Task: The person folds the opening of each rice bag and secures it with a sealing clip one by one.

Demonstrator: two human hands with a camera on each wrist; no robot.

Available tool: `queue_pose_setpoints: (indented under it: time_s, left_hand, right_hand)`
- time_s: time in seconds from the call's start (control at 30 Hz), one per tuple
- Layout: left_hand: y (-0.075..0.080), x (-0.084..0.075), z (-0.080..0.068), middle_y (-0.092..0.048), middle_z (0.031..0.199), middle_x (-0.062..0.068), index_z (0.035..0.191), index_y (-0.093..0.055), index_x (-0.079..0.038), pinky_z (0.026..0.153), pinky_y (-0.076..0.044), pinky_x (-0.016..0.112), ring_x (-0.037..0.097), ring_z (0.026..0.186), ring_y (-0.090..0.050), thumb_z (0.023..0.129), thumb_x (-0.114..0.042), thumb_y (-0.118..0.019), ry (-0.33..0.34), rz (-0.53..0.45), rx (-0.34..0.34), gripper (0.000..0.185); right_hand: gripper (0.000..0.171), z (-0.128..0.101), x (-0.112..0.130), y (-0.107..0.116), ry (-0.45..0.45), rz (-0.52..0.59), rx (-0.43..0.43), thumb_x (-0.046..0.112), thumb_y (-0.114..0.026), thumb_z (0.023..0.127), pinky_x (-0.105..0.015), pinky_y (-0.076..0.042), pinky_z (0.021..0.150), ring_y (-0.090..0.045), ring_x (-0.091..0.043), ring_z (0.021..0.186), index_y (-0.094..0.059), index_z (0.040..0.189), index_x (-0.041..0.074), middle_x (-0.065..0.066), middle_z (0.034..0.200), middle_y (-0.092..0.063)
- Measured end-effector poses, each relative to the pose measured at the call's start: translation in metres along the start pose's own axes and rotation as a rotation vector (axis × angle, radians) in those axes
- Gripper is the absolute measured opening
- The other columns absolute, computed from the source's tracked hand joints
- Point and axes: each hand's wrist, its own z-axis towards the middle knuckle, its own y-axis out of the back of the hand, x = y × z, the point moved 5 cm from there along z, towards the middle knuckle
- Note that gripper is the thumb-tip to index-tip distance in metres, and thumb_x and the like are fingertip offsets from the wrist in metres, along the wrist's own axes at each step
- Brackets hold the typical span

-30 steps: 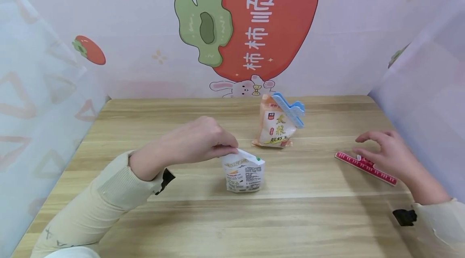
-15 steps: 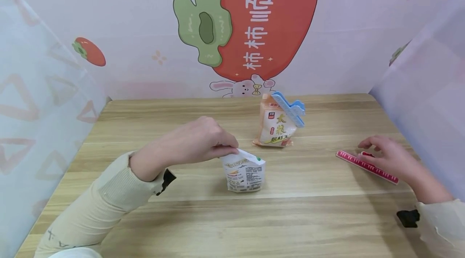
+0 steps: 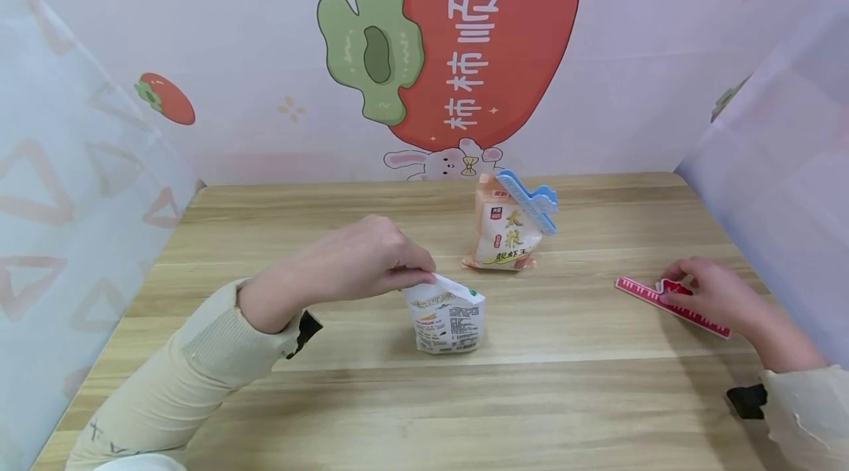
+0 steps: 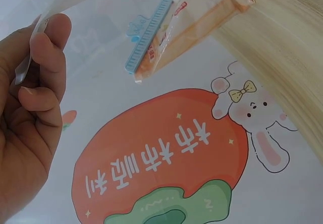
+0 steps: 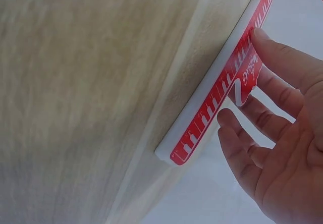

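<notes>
Pinching the folded top of white snack bag [image 3: 446, 315] with left hand [image 3: 358, 259]; bag upright near mid-counter, mouth gathered under thumb and fingertips. Right hand [image 3: 713, 292] resting on red sealing clip [image 3: 670, 297] at right side of counter [image 3: 424, 397], fingers curled over its handle tab, seemingly closing to grasp; clip flat on the wood, not yet lifted.

Judged step: fetching the clip while holding the bag mouth folded. Next move calls for lifting the clip clear, carrying it leftward to the bag, opening it and sliding it across the pinched fold without loosening the left-hand hold.

Orange snack bag [image 3: 504, 231], already shut with blue clip [image 3: 528, 200], standing behind and slightly right of white bag, apart from it. Path between red clip and white bag open. Clip lying close to right curtain wall [image 3: 783, 161] and near counter's right edge; little room on that side. Front of counter bare wood.
</notes>
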Motion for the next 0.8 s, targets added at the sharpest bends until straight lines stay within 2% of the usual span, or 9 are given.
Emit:
queue_pose_setpoints:
  time_s: [0.1, 0.27, 0.4, 0.47, 0.57, 0.6, 0.67, 0.73, 0.8]
  left_hand:
    - [-0.0005, 0.0006, 0.0002, -0.071, 0.076, -0.005, 0.090, -0.076, -0.010, 0.063, -0.051, 0.014, 0.000, 0.061, -0.058, 0.090, -0.017, -0.074, 0.005, -0.003, 0.000, 0.007]
    - [-0.0009, 0.0008, 0.0004, -0.071, 0.076, -0.005, 0.090, -0.076, -0.011, 0.063, -0.051, 0.013, 0.000, 0.061, -0.058, 0.090, -0.017, -0.075, 0.013, 0.002, 0.003, 0.007]
    - [-0.0014, 0.0010, 0.0004, -0.070, 0.075, -0.006, 0.089, -0.076, -0.011, 0.062, -0.049, 0.013, -0.001, 0.060, -0.056, 0.090, -0.018, -0.075, 0.018, 0.005, -0.001, 0.007]
    - [-0.0018, 0.0017, 0.0005, -0.069, 0.074, -0.006, 0.088, -0.076, -0.011, 0.061, -0.049, 0.013, -0.001, 0.059, -0.055, 0.090, -0.018, -0.075, 0.017, 0.001, -0.005, 0.007]
    - [-0.0019, 0.0022, 0.0006, -0.068, 0.072, -0.007, 0.087, -0.075, -0.011, 0.059, -0.048, 0.013, -0.001, 0.058, -0.053, 0.090, -0.018, -0.074, 0.016, -0.007, -0.007, 0.008]
    - [-0.0020, 0.0025, 0.0006, -0.068, 0.072, -0.006, 0.087, -0.075, -0.011, 0.059, -0.048, 0.013, -0.002, 0.058, -0.053, 0.090, -0.018, -0.074, 0.019, -0.011, -0.007, 0.008]
    - [-0.0021, 0.0028, 0.0006, -0.068, 0.072, -0.006, 0.086, -0.075, -0.010, 0.059, -0.048, 0.014, -0.001, 0.058, -0.052, 0.090, -0.017, -0.074, 0.025, -0.019, -0.007, 0.008]
    - [-0.0025, 0.0038, 0.0005, -0.068, 0.072, -0.006, 0.087, -0.075, -0.010, 0.058, -0.048, 0.014, -0.001, 0.058, -0.053, 0.090, -0.017, -0.074, 0.035, -0.032, -0.008, 0.008]
    - [-0.0028, 0.0045, 0.0005, -0.068, 0.072, -0.005, 0.086, -0.075, -0.009, 0.058, -0.048, 0.014, -0.001, 0.059, -0.053, 0.090, -0.017, -0.075, 0.044, -0.044, -0.011, 0.008]
  right_hand:
    - [0.029, -0.0002, 0.0007, 0.0002, 0.002, -0.004, 0.001, 0.010, -0.077, 0.081, -0.046, -0.053, 0.072, -0.063, -0.033, 0.085, -0.066, 0.102, -0.007, -0.020, 0.096, -0.068]
    - [0.023, -0.0004, 0.0018, 0.0017, -0.012, 0.010, 0.023, 0.010, -0.077, 0.083, -0.030, -0.048, 0.066, -0.061, -0.022, 0.081, -0.065, 0.099, -0.002, -0.018, 0.096, -0.068]
    - [0.018, 0.0001, 0.0042, 0.0039, 0.000, 0.002, 0.024, 0.009, -0.076, 0.084, -0.024, -0.046, 0.064, -0.060, -0.014, 0.081, -0.063, 0.095, 0.003, -0.015, 0.095, -0.069]
    - [0.019, 0.0004, 0.0045, 0.0044, -0.001, 0.006, 0.028, 0.008, -0.075, 0.085, -0.027, -0.049, 0.067, -0.062, -0.018, 0.083, -0.062, 0.097, 0.001, -0.016, 0.095, -0.068]
    - [0.029, 0.0002, 0.0034, 0.0038, -0.017, 0.025, 0.035, 0.008, -0.074, 0.086, -0.042, -0.054, 0.075, -0.064, -0.028, 0.087, -0.059, 0.106, -0.006, -0.021, 0.097, -0.067]
    - [0.033, 0.0000, 0.0032, 0.0034, -0.025, 0.029, 0.039, 0.008, -0.074, 0.086, -0.048, -0.054, 0.077, -0.064, -0.038, 0.089, -0.058, 0.110, -0.010, -0.025, 0.098, -0.066]
    - [0.040, -0.0003, 0.0036, 0.0029, -0.030, 0.034, 0.042, 0.008, -0.073, 0.087, -0.059, -0.051, 0.080, -0.063, -0.044, 0.092, -0.056, 0.115, -0.015, -0.030, 0.102, -0.065]
    - [0.039, -0.0003, 0.0052, 0.0035, -0.024, 0.024, 0.033, 0.009, -0.074, 0.087, -0.059, -0.051, 0.080, -0.063, -0.042, 0.092, -0.059, 0.115, -0.015, -0.030, 0.102, -0.066]
    - [0.034, -0.0001, 0.0073, 0.0048, -0.016, 0.011, 0.026, 0.010, -0.074, 0.087, -0.051, -0.053, 0.076, -0.064, -0.037, 0.090, -0.064, 0.111, -0.012, -0.027, 0.100, -0.068]
